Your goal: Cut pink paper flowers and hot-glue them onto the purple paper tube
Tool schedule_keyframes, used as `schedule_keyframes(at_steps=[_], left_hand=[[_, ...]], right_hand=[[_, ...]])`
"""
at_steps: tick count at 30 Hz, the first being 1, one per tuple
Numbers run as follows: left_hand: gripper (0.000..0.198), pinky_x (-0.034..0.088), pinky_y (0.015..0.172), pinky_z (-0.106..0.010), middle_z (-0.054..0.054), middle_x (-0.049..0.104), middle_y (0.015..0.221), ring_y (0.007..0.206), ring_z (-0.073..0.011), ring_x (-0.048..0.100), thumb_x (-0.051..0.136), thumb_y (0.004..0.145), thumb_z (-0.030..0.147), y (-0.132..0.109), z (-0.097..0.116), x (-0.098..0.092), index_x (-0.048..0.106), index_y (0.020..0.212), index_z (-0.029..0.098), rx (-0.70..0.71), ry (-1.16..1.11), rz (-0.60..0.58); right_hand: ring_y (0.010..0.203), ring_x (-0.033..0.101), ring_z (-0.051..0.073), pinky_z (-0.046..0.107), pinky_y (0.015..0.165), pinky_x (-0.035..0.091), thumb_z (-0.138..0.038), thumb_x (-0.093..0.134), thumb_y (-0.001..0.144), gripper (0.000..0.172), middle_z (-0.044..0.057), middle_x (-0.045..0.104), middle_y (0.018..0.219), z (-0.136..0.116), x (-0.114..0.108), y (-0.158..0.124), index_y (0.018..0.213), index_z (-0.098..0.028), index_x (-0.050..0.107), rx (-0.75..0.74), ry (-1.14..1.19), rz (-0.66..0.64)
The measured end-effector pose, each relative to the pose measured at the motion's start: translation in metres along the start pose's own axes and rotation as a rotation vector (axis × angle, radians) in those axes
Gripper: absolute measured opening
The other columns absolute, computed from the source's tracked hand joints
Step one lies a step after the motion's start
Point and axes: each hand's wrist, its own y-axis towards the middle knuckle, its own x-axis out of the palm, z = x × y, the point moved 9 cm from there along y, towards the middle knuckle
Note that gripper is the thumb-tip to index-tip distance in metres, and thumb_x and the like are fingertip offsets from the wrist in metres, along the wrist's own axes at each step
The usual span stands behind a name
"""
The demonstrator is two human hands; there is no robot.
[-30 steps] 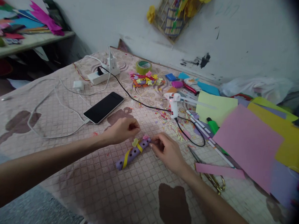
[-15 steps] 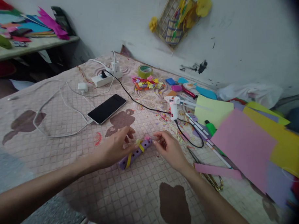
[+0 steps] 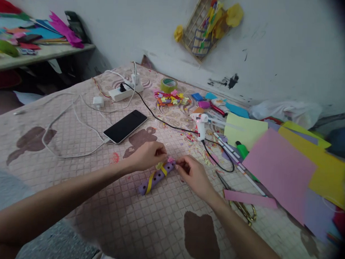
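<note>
A purple tube with black dots and yellow strips wound round it [image 3: 157, 177] lies slanted on the tablecloth, like a small toy flute. Near its upper right end sit a pink flower [image 3: 170, 159] and a pale yellow flower [image 3: 159, 166]. My left hand [image 3: 152, 155] is just above and to the left of that end, its fingers curled together; anything inside them is hidden. With thumb and fingertips, my right hand [image 3: 190, 168] pinches the tube's upper right end.
Beyond my hands lie a phone on its cable [image 3: 125, 126], a power strip [image 3: 125, 93], green tape [image 3: 168, 84] and small cut-out flowers [image 3: 172, 98]. A white glue gun [image 3: 201, 127] stands further right, with scissors [image 3: 244, 212] and coloured sheets [image 3: 278, 171] on the right side.
My left hand has lifted off the tube's left part and shifted up and right, with its fingers curling closer together. My right hand stays at the tube's end.
</note>
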Motion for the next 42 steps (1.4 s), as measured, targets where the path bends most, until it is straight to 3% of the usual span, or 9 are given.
schedule_keyframes(at_steps=[6, 24, 27, 32, 37, 39, 42], left_hand=[[0.018, 0.036, 0.052, -0.021, -0.001, 0.063, 0.065, 0.059, -0.0120, 0.055, 0.051, 0.074, 0.030, 0.010, -0.003, 0.014, 0.062, 0.072, 0.015, -0.041, -0.016, -0.061], [0.016, 0.036, 0.053, -0.022, -0.001, 0.063, 0.065, 0.060, -0.0118, 0.055, 0.050, 0.075, 0.028, 0.010, 0.000, 0.016, 0.061, 0.073, 0.016, -0.029, -0.008, -0.079], [0.017, 0.037, 0.054, -0.022, -0.001, 0.063, 0.067, 0.060, -0.0116, 0.055, 0.050, 0.077, 0.029, 0.009, 0.002, 0.005, 0.060, 0.076, 0.016, 0.003, 0.016, -0.036], [0.018, 0.039, 0.057, -0.023, -0.002, 0.060, 0.070, 0.063, -0.0123, 0.055, 0.050, 0.079, 0.031, -0.003, 0.006, -0.029, 0.060, 0.083, 0.016, 0.048, 0.125, 0.106], [0.022, 0.040, 0.056, -0.024, -0.002, 0.062, 0.081, 0.062, -0.0111, 0.054, 0.052, 0.081, 0.032, -0.031, 0.012, -0.070, 0.057, 0.097, 0.019, 0.022, 0.250, 0.370], [0.022, 0.041, 0.056, -0.023, -0.002, 0.062, 0.081, 0.061, -0.0105, 0.053, 0.053, 0.080, 0.032, -0.039, 0.014, -0.073, 0.057, 0.097, 0.018, 0.033, 0.227, 0.392], [0.019, 0.042, 0.053, -0.021, -0.002, 0.062, 0.075, 0.058, -0.0092, 0.052, 0.052, 0.081, 0.032, -0.043, 0.012, -0.067, 0.058, 0.091, 0.017, 0.038, 0.103, 0.333]], right_hand=[[0.074, 0.055, 0.017, 0.028, 0.066, 0.042, -0.020, 0.055, 0.081, 0.006, 0.003, 0.059, 0.079, -0.003, 0.002, 0.000, 0.086, -0.018, 0.057, 0.002, -0.013, -0.026], [0.073, 0.053, 0.015, 0.026, 0.063, 0.040, -0.018, 0.056, 0.080, 0.004, 0.002, 0.058, 0.080, -0.006, 0.002, -0.001, 0.084, -0.018, 0.057, -0.017, -0.047, -0.021], [0.073, 0.054, 0.016, 0.027, 0.064, 0.041, -0.019, 0.056, 0.080, 0.005, 0.003, 0.058, 0.080, -0.005, 0.000, -0.002, 0.085, -0.019, 0.057, -0.004, -0.020, -0.020], [0.074, 0.054, 0.016, 0.027, 0.065, 0.041, -0.018, 0.055, 0.080, 0.005, 0.002, 0.057, 0.080, -0.006, -0.003, -0.002, 0.084, -0.019, 0.057, -0.022, 0.010, -0.009], [0.068, 0.053, 0.014, 0.026, 0.062, 0.041, -0.018, 0.053, 0.080, 0.004, 0.002, 0.056, 0.077, -0.002, -0.002, -0.003, 0.083, -0.018, 0.055, -0.034, 0.027, -0.009], [0.068, 0.053, 0.014, 0.026, 0.062, 0.041, -0.017, 0.052, 0.080, 0.005, 0.002, 0.056, 0.077, -0.001, -0.002, -0.004, 0.084, -0.018, 0.055, -0.036, 0.031, -0.015], [0.068, 0.053, 0.014, 0.026, 0.061, 0.041, -0.017, 0.052, 0.080, 0.007, 0.002, 0.056, 0.076, -0.005, -0.004, -0.004, 0.086, -0.018, 0.055, -0.042, 0.042, 0.000]])
